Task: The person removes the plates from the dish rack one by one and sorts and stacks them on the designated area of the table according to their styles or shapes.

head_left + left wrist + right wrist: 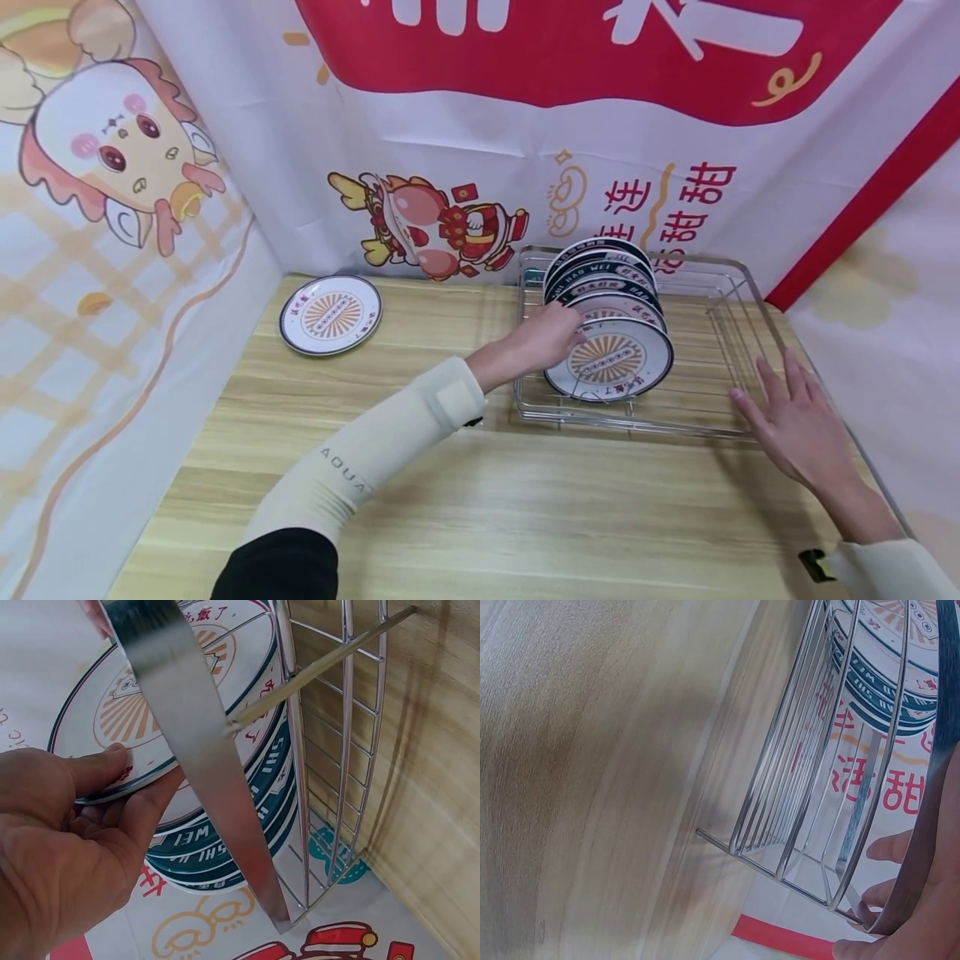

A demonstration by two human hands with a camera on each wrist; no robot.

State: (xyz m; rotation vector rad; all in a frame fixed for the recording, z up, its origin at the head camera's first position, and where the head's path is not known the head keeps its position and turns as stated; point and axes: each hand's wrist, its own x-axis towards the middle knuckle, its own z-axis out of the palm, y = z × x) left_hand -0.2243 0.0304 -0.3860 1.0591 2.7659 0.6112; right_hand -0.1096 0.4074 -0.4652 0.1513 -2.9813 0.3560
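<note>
My left hand (546, 335) pinches the left edge of the front plate (609, 360), a white one with an orange sunburst print and a dark rim. In the left wrist view the thumb (101, 769) lies on the plate's face, with fingers behind it. Several more plates (600, 268), some with dark lettered rims, lean in a row behind it in the wire dish rack (678, 428). At the rack's front right corner rests my right hand (802, 429), its fingers spread over the metal rim. The right wrist view shows fingertips (889, 847) inside the rack's end.
A sunburst plate (331, 316) lies flat on the wooden table (465, 500), at the back left. Printed cloth (465, 150) hangs behind the table. Another printed cloth (885, 275) borders it on the right, close to the rack.
</note>
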